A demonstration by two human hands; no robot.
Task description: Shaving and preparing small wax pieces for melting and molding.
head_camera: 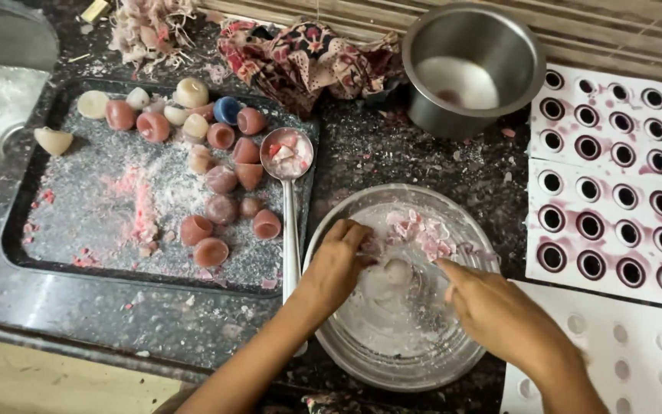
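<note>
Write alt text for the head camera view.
Two bare hands, left hand and right hand, reach into a glass bowl of pink and white wax scraps on a dark counter. Beside it: a black tray of small moulded wax pieces, a spoon, a steel pot, white perforated moulds.

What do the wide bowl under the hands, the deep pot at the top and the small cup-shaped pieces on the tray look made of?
Bowl: apparently steel, dulled by a whitish film, with metallic rim glints. Pot: brushed metal, likely steel, with a grey sheen and bright rim. Cup-shaped pieces: probably wax, matte and slightly translucent, in pink, cream and blue, with crumbly flakes around them on the black tray.
</note>
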